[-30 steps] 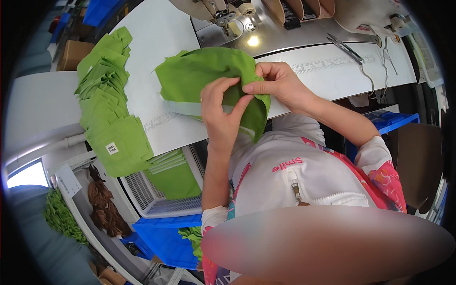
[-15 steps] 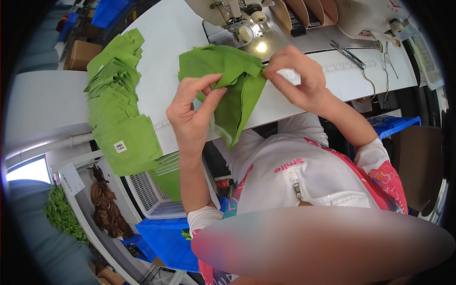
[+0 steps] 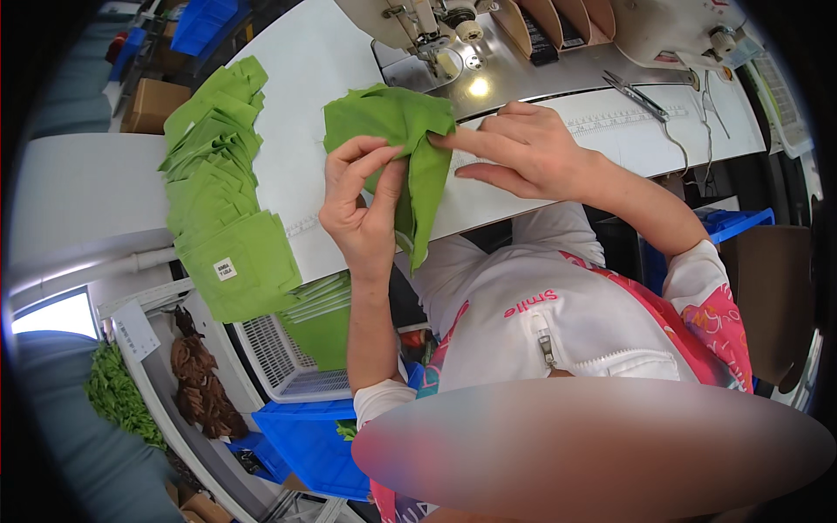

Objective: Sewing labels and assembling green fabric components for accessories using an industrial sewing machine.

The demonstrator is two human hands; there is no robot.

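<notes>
A folded piece of green fabric [image 3: 377, 115] is held up at the near side of the sewing machine [image 3: 427, 39], one flap hanging over the table edge. My left hand [image 3: 362, 205] pinches it between thumb and fingers near the middle. From the right, my right hand [image 3: 540, 155] reaches in with its index finger stretched out, the tip touching the fabric's upper right corner. Thumb and index finger stand apart there, with nothing gripped between them. To the left lies an overlapping pile of green fabric pieces [image 3: 214, 192], the nearest bearing a small white label [image 3: 224, 268].
Scissors [image 3: 636, 96] lie on the white table [image 3: 292, 96] at the right, near a printed ruler strip [image 3: 623, 119]. A brown divided holder [image 3: 558, 26] stands behind. Below the left table edge are a white basket [image 3: 270, 357] and a blue bin [image 3: 309, 444].
My right hand has let go of the fabric's right corner, moved slightly left and stretched out its index finger. The fabric's right side has drawn in and its flap hangs narrower.
</notes>
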